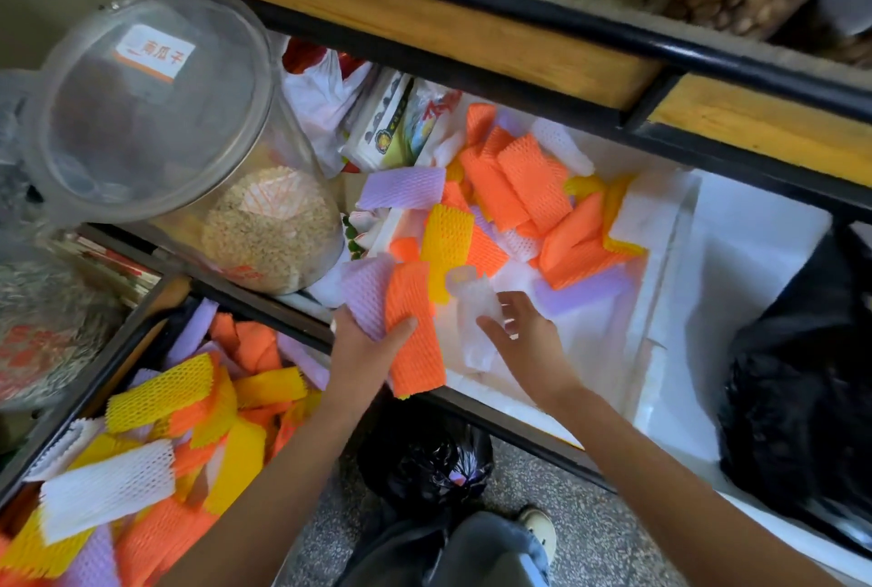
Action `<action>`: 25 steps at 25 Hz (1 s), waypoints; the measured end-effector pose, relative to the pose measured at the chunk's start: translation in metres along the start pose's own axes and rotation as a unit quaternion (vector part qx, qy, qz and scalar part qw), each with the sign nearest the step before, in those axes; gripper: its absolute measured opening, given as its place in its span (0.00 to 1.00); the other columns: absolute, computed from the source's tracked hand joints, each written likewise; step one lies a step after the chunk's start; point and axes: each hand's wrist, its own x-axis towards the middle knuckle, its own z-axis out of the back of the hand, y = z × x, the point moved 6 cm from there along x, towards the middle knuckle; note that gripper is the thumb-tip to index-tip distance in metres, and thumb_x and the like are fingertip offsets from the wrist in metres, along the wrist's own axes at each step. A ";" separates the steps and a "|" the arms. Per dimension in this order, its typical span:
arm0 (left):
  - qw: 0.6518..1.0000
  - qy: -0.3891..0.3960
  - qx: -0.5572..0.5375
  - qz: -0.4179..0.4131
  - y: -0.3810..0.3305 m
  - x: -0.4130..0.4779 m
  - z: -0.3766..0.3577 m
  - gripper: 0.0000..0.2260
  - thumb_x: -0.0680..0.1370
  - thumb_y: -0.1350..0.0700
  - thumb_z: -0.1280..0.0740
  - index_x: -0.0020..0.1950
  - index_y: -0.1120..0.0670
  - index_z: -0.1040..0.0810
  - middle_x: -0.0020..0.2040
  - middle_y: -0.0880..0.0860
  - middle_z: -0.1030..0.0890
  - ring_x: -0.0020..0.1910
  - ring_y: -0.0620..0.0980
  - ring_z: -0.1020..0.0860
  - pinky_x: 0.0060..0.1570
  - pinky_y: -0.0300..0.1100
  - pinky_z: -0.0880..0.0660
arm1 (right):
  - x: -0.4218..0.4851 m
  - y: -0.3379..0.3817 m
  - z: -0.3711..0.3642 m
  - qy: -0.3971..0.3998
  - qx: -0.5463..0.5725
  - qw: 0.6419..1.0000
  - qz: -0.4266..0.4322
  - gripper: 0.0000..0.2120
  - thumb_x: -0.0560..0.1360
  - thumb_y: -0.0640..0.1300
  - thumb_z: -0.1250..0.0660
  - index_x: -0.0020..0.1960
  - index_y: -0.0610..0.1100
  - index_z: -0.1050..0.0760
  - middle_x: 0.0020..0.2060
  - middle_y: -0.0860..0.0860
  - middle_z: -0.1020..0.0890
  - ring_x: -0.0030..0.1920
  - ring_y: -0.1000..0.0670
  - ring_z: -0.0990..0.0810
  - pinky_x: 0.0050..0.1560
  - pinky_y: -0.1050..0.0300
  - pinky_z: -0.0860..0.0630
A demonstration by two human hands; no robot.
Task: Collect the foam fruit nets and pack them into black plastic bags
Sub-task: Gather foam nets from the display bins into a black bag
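My left hand (pixel 365 353) grips a small stack of foam nets, an orange net (pixel 414 327) on top and a purple net (pixel 365 298) behind it. My right hand (pixel 526 341) reaches over a white foam net (pixel 474 308), its fingers spread and touching it. More orange, yellow, purple and white nets (pixel 519 199) lie piled on the white shelf (pixel 736 265). A black plastic bag (pixel 427 459) sits on the floor below my hands, its mouth open with a purple net showing inside. A lower bin (pixel 155 435) at left holds several more nets.
A big clear jar (pixel 155 114) with grain leans at the left of the shelf. A full black bag (pixel 802 407) rests at the right end. Wrapped packets (pixel 391 119) sit behind the nets. A wooden shelf edge (pixel 424 30) with nut bins hangs overhead.
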 end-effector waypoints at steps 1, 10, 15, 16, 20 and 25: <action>1.000 0.016 -0.002 -0.009 -0.010 -0.008 -0.019 0.28 0.67 0.55 0.23 0.59 0.58 0.35 0.55 0.54 0.24 0.54 0.53 0.23 0.44 0.36 0.26 | -0.010 0.010 0.011 -0.010 0.016 1.000 0.020 0.11 0.76 0.43 0.34 0.57 0.48 0.32 0.48 0.56 0.23 0.40 0.63 0.25 0.40 0.69 0.27; 0.948 0.219 -0.087 -0.214 -0.122 -0.132 -0.174 0.32 0.71 0.29 0.41 0.70 0.41 0.42 0.69 0.32 0.37 0.69 0.30 0.40 0.61 0.24 0.39 | -0.104 0.023 0.159 -0.112 -0.003 0.989 0.097 0.47 0.65 0.60 0.27 0.72 0.39 0.45 0.67 0.52 0.35 0.66 0.55 0.33 0.65 0.61 0.35; 0.910 0.285 -0.065 -0.294 -0.157 -0.205 -0.249 0.24 0.76 0.35 0.45 0.68 0.43 0.37 0.67 0.44 0.32 0.68 0.43 0.35 0.65 0.39 0.36 | -0.153 0.012 0.259 -0.264 0.033 0.955 0.129 0.39 0.61 0.62 0.25 0.62 0.49 0.42 0.56 0.49 0.29 0.58 0.56 0.28 0.58 0.64 0.30; 0.897 0.306 -0.056 -0.314 -0.162 -0.218 -0.266 0.25 0.76 0.35 0.46 0.69 0.46 0.37 0.68 0.46 0.33 0.69 0.45 0.35 0.67 0.41 0.37 | -0.161 0.005 0.277 -0.296 0.044 0.946 0.127 0.37 0.61 0.60 0.25 0.61 0.51 0.41 0.56 0.50 0.28 0.58 0.56 0.27 0.58 0.63 0.30; 0.857 0.400 -0.014 -0.323 -0.174 -0.256 -0.332 0.19 0.76 0.45 0.43 0.66 0.44 0.35 0.66 0.45 0.33 0.68 0.40 0.35 0.66 0.37 0.35 | -0.195 -0.040 0.349 -0.386 0.113 0.914 0.059 0.30 0.60 0.54 0.24 0.54 0.54 0.38 0.47 0.53 0.24 0.45 0.61 0.24 0.45 0.65 0.27; 0.874 0.259 0.071 -0.405 -0.158 -0.232 -0.360 0.17 0.76 0.56 0.34 0.61 0.42 0.33 0.58 0.44 0.28 0.60 0.38 0.29 0.61 0.33 0.34 | -0.235 -0.093 0.395 -0.418 0.108 0.902 -0.010 0.27 0.67 0.42 0.24 0.57 0.46 0.36 0.43 0.57 0.25 0.40 0.68 0.25 0.39 0.73 0.29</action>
